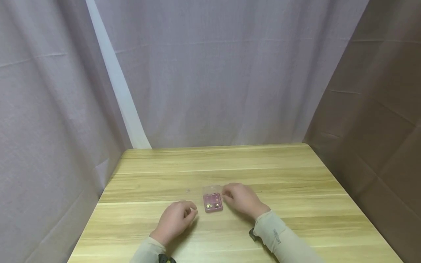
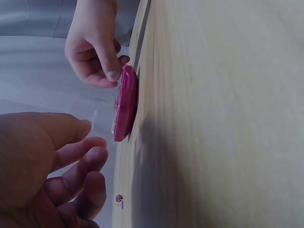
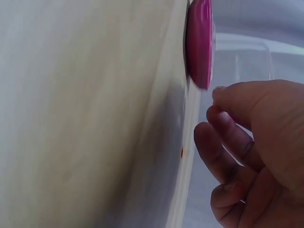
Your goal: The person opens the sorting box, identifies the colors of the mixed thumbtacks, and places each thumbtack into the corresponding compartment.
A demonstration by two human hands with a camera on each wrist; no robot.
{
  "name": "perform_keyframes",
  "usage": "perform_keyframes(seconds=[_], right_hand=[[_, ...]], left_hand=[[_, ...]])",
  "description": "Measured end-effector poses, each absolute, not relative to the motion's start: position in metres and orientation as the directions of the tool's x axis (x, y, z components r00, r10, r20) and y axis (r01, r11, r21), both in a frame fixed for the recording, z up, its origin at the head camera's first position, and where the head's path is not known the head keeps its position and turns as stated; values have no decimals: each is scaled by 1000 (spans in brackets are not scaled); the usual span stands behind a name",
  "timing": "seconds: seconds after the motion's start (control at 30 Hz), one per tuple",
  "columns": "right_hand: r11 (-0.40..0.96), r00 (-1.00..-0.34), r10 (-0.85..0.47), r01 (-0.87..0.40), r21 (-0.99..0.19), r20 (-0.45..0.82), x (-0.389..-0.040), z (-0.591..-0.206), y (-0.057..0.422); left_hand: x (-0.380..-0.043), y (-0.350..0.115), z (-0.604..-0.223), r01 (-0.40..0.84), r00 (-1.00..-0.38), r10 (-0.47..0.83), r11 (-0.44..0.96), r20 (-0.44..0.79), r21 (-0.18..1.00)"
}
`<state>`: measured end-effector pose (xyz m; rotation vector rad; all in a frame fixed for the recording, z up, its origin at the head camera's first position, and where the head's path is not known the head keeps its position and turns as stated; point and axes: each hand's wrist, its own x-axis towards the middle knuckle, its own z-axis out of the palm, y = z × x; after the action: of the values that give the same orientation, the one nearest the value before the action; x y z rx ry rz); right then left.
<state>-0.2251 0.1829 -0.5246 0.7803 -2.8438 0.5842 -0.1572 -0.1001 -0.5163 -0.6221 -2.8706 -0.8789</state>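
A small pink case (image 1: 212,203) lies on the table with its clear lid (image 1: 212,189) folded back. Several tiny gold-coloured pieces (image 1: 208,206) sit inside it. My right hand (image 1: 242,199) is at the case's right edge, thumb and index fingertips close together; I cannot tell whether a tiny piece is between them. To the left of the case, my left hand (image 1: 175,219) hovers over the table with relaxed, slightly bent fingers and nothing in them. In the left wrist view, the pink case (image 2: 126,104) stands just beyond those left fingertips.
A tiny piece (image 1: 188,190) lies on the wood left of the lid. The right wrist view has a small reddish speck (image 3: 182,152) at the table surface. Grey curtains (image 1: 230,91) hang behind the wooden table (image 1: 279,164) and along both sides.
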Motion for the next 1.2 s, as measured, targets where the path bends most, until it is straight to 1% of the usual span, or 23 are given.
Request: perform_keyframes(seconds=[0.27,0.37,0.6,0.77,1.2], right_hand=[[847,-900,-388,-433,-308,198,-238,-523,207],[861,-907,-377,-418,-288,190,-241,-520,211],[866,-908,-386,-418,-273,165,-248,-516,209],[876,-908,-396,-419,-239,138,-252,-519,205],[876,-900,-412,-435,-209,143,-255,-521,201]], left_hand=[[-157,-103,-519,403,-914,359,756,189,516],[-157,-103,-520,406,-913,359,755,193,516],[-157,-104,-520,407,-913,356,748,200,524],[-157,-105,-519,402,-914,357,750,191,525],[-159,-107,-518,404,-913,362,747,186,528]])
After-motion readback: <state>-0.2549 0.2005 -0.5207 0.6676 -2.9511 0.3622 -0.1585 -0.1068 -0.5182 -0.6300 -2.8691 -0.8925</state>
